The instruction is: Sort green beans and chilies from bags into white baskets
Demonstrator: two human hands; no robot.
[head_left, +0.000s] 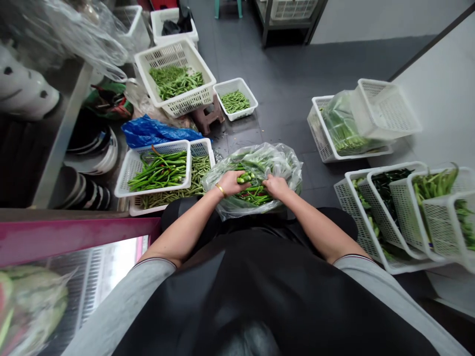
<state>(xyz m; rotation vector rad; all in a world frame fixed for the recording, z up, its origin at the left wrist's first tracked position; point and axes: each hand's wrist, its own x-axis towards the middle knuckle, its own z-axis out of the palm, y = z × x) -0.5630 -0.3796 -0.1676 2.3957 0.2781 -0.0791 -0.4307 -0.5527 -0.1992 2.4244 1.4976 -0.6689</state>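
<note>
Over plastic bag [260, 160]: left hand [230, 183] & right hand [276, 187] half-closed on green chilies [255, 196], long axes approx. horiz.

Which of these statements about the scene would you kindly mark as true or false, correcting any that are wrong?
1. The left hand wears a gold bangle. True.
2. The right hand holds a knife. False: it is among the green chillies in a clear plastic bag.
3. Both hands are working in a blue bag. False: they are at the clear plastic bag, and the blue plastic bag lies apart, further left.
4. A white basket of green beans stands on a low stool. True.
</note>
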